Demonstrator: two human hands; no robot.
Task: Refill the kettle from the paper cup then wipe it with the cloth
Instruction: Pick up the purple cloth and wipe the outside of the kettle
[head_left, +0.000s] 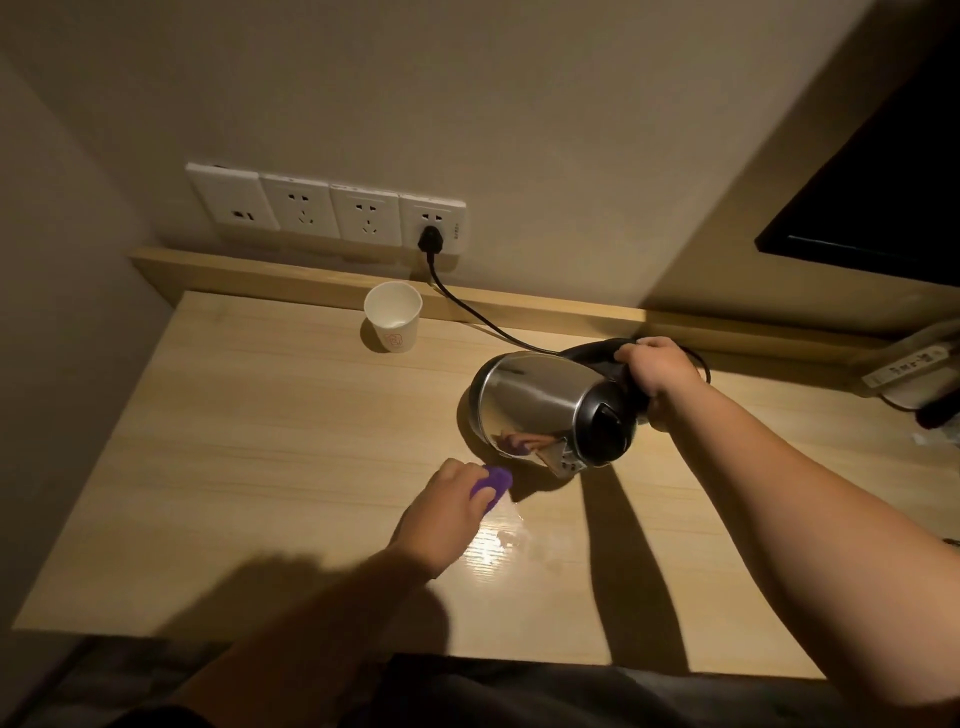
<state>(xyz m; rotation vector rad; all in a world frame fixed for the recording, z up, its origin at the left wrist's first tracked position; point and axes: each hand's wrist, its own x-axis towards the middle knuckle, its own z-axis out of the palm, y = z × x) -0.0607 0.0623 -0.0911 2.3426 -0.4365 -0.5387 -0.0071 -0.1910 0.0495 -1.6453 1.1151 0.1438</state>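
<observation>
A steel kettle (530, 405) with a black lid and handle is tipped over towards the left, held off the wooden table (249, 467). My right hand (657, 371) grips its black handle. My left hand (441, 512) presses a purple cloth (493, 483) onto the table just below and left of the kettle. A white paper cup (392, 325) stands upright at the back of the table, apart from both hands.
A black cord (478, 322) runs from a plug (430, 240) in the wall sockets (322, 210) along the table's back towards the kettle. A wet, shiny patch (506, 540) lies right of the cloth. Some items sit at the far right edge (914, 374).
</observation>
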